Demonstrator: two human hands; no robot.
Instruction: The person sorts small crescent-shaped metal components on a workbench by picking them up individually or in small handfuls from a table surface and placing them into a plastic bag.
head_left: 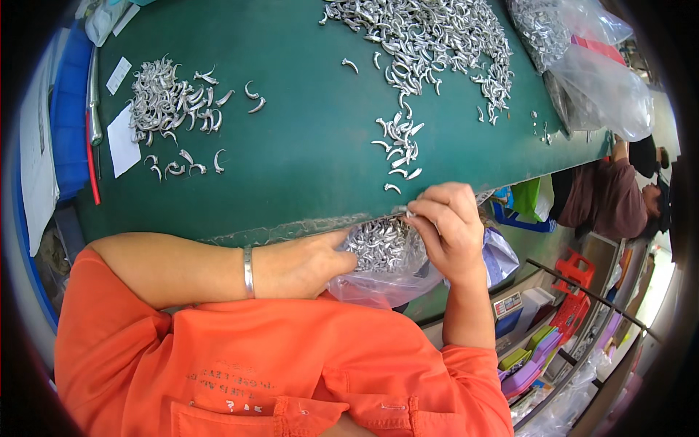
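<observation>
A workshop stretches off to the right, where a person in a brownish top (619,197) is by the table's far end and a red plastic stool (575,269) stands among crowded shelving. The green tabletop (291,160) has a worn near edge. On it I see a large heap of curved silvery metal pieces (437,36), a smaller heap (160,98) at left beside a white paper slip (124,142), and a short trail of pieces (399,142) leading toward the edge. Just below that edge, more pieces lie in a clear plastic bag (386,288). The left hand (309,262) is at the bag's left side; I can't tell its grip, its fingertips being hidden. The right hand (453,226) pinches a small silvery piece (408,213) at the table edge.
</observation>
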